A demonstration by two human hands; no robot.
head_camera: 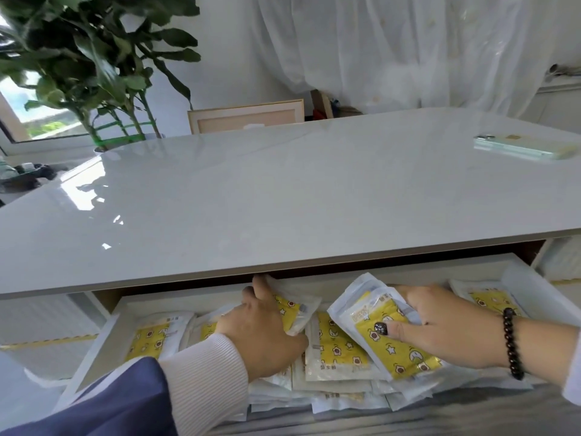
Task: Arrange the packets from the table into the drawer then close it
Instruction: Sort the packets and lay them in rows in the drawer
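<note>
above, glossy table [283,190], plant [94,58]; right hand [446,328] grips packet [386,335], left hand [264,335] flat on packets.

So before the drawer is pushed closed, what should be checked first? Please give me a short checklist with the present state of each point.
1. Packets all off the table: ok, only a phone lies on the visible top.
2. Right hand free: not ok, it grips a yellow packet tilted above the pile.
3. Left hand out of the drawer: not ok, it reaches to the back, resting on a packet.
4. Packets lying flat: not ok, the middle ones overlap loosely.
5. Pile lower than the table edge: cannot tell.
6. Drawer closed: not ok, it is pulled out.
</note>
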